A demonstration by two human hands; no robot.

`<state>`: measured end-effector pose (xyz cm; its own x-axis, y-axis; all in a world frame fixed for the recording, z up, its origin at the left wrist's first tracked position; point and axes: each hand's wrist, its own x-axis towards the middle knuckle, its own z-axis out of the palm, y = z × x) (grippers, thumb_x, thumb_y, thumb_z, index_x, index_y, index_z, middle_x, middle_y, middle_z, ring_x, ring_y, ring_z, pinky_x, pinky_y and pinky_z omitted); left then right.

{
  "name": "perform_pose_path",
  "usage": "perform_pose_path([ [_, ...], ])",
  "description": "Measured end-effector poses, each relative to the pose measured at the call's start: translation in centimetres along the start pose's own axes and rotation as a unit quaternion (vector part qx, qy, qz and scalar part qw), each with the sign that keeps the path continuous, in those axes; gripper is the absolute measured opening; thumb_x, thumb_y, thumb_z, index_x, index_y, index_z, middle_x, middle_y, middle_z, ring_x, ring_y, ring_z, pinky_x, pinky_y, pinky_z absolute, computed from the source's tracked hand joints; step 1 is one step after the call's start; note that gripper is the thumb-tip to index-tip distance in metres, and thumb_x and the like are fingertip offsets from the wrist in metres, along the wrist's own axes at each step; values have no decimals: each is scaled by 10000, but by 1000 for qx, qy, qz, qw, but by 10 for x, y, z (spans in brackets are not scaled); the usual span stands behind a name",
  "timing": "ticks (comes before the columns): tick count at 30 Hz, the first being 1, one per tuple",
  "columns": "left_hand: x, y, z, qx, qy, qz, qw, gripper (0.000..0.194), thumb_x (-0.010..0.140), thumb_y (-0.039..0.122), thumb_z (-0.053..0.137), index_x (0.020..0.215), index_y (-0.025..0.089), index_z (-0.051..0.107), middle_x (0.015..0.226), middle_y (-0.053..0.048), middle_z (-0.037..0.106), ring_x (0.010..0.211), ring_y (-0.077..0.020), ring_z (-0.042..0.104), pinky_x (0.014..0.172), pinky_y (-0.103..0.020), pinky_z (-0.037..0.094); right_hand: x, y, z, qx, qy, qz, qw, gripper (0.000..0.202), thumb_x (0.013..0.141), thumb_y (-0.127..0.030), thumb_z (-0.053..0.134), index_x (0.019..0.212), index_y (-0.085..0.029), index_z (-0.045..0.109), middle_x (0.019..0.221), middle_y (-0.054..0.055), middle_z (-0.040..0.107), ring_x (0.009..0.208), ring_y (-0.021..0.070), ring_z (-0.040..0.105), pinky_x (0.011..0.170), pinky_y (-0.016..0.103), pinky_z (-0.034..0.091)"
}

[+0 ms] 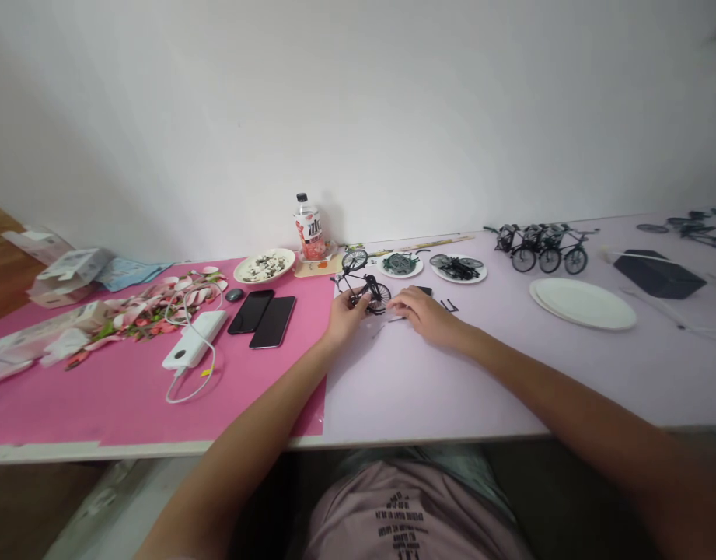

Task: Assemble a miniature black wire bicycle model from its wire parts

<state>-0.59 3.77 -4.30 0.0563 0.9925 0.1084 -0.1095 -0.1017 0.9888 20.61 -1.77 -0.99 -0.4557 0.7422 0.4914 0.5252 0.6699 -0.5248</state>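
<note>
My left hand (348, 313) is closed on a small black model bicycle (358, 281), which it holds tilted just above the pale tabletop. One spoked wheel sticks up toward the back; the other is by my fingertips. Close to the bicycle's right side is my right hand (423, 313), its fingers bent and drawn together. Whatever those fingertips hold, if anything, is too small to tell. Thin light slivers lie under them. Small black parts (449, 306) rest right of my right hand. Behind are a plate of dark green parts (399, 264) and a plate of black parts (459, 269).
Several finished model bicycles (541, 247) stand at the back right, near stacked white plates (585, 305) and a dark block (659, 274). Leftward on pink covering are two phones (272, 322), a white power bank (195, 340), artificial petals (159, 307), a dish (264, 267) and a bottle (309, 229).
</note>
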Motion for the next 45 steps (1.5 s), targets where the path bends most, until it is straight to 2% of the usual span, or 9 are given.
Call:
perform_pose_path([
  [3, -1, 1, 1, -17, -8, -13, 1000, 445, 799, 355, 872, 1134, 110, 711, 903, -80, 772, 763, -168, 744, 750, -304, 634, 0, 0, 1, 0, 13, -15, 1000, 253, 1018, -159, 449, 991, -222, 693, 1017, 101, 668, 1052, 262, 598, 964, 441, 499],
  [10, -1, -1, 0, -71, -32, -36, 996, 446, 803, 376, 875, 1129, 132, 695, 989, -89, 772, 815, -179, 754, 807, -344, 639, -2, -8, 1, 9, 31, 7, 999, 199, 1050, -282, 488, 1007, -229, 675, 1019, 86, 680, 1031, 254, 626, 946, 414, 508],
  [15, -4, -1, 1, -97, -53, -41, 993, 496, 775, 414, 893, 1125, 131, 685, 954, -84, 768, 828, -188, 749, 861, -394, 634, -2, -4, 6, -2, 49, -5, 999, 173, 1048, -282, 514, 1015, -228, 674, 998, 82, 679, 1046, 255, 609, 947, 415, 501],
  [23, -8, 3, 2, -79, -60, -9, 995, 586, 733, 509, 896, 1136, 135, 692, 990, -90, 774, 861, -195, 745, 853, -370, 626, -1, 1, 9, -16, 65, -37, 997, 144, 1021, -251, 569, 1016, -231, 711, 998, 83, 683, 1056, 265, 593, 968, 444, 492],
  [27, -8, 4, 3, -75, -53, -11, 996, 594, 737, 491, 899, 1156, 133, 679, 986, -88, 774, 857, -184, 747, 838, -349, 633, -1, 0, 8, -16, 60, -39, 997, 147, 1015, -245, 576, 1021, -232, 722, 977, 82, 677, 1042, 268, 592, 952, 447, 495],
  [34, -10, 5, 5, -72, -44, -16, 996, 575, 757, 436, 903, 1182, 123, 676, 1018, -106, 778, 875, -200, 760, 862, -391, 645, -1, -1, 8, -26, 73, -29, 997, 134, 991, -261, 612, 995, -238, 743, 987, 82, 680, 1077, 279, 583, 996, 492, 486],
  [45, -15, 8, 8, 10, -40, 6, 999, 552, 781, 437, 885, 1197, 118, 710, 845, -64, 768, 707, -161, 728, 745, -310, 643, 0, 3, 9, -40, 44, -65, 996, 163, 992, -238, 641, 1027, -231, 800, 968, 90, 711, 1007, 270, 573, 913, 450, 505],
])
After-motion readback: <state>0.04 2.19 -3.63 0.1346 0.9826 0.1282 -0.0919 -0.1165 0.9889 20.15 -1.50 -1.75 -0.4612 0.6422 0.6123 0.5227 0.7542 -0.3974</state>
